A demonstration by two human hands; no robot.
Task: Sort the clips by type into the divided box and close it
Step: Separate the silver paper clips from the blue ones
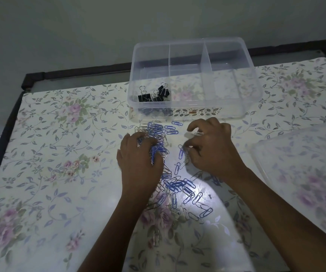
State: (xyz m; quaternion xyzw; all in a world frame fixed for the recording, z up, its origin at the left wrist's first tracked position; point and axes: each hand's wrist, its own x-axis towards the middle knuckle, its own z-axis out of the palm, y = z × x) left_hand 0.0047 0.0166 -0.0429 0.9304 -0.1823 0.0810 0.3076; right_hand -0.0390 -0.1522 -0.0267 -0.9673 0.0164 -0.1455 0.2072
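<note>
- The paper clips (170,179), blue and silver mixed, lie in a long heap running from the tabletop's (60,134) near middle toward the divided box (227,109) at its far edge.
- The left hand (138,156) sits on the heap's far end, its grip clenched round a bunch of them.
- The right hand (210,146) is just right of the heap. Its grip is curled, perhaps pinching a silver clip, but blur hides it.
- Binder clips (154,94) occupy the box's near-left compartment. The empty compartments lie ahead, rightward, nearer the right hand.
</note>
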